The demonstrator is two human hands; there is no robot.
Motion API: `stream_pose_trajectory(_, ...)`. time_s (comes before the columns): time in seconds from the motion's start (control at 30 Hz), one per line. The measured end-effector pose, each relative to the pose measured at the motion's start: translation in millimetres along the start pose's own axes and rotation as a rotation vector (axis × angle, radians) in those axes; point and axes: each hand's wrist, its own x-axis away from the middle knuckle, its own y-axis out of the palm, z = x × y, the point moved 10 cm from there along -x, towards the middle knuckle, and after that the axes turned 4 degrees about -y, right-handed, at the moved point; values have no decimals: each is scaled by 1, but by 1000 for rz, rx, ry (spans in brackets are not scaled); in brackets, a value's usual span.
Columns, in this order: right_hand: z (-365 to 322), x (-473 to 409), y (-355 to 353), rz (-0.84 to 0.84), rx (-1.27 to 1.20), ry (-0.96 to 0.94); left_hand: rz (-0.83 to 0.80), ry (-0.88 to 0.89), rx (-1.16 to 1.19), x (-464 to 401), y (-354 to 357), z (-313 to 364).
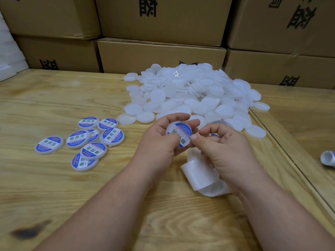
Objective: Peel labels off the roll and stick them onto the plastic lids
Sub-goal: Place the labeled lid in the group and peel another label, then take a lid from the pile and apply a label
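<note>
Eight labelled lids [90, 140] lie toward the tabletop's left edge; a big blank pile [192, 95] waits. Left hand [159, 142] grips a lid [178, 132]; right hand [223, 147] pinches its label [184, 138] down

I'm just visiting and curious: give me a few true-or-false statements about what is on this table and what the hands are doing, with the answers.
1. The left hand holds a lid with a label on it. True.
2. The finished labelled lids lie to the right of the hands. False: they lie to the left.
3. The pile of plain white lids sits beyond the hands. True.
4. The right hand rests flat on the wooden table. False: its fingertips pinch the label's edge.
5. Metal shelves stand behind the table. False: cardboard boxes are stacked there.
</note>
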Motion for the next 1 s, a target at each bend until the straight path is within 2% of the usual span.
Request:
stream_pose_trajectory(0.27,-1,-1,2,-45,-4,5,63,56,-71,0,-6,2)
stream_pose_trajectory(0.43,-9,0,-17,108,11,-63,140,55,-91,-1,-19,3)
stream_pose_trajectory(0.63,-24,-1,-52,280,-94,-176,289,28,-74,-1,-42,8)
stream_pose_trajectory(0.8,-22,-5,-73,390,-180,-181,393,70,-130,2,-58,24)
stream_pose_trajectory(0.93,-19,-7,-77,416,-198,-177,420,74,-225,3,-75,41)
stream_pose_trajectory(1.0,-18,-6,-79,425,-195,-174,457,95,-354,4,-89,51)
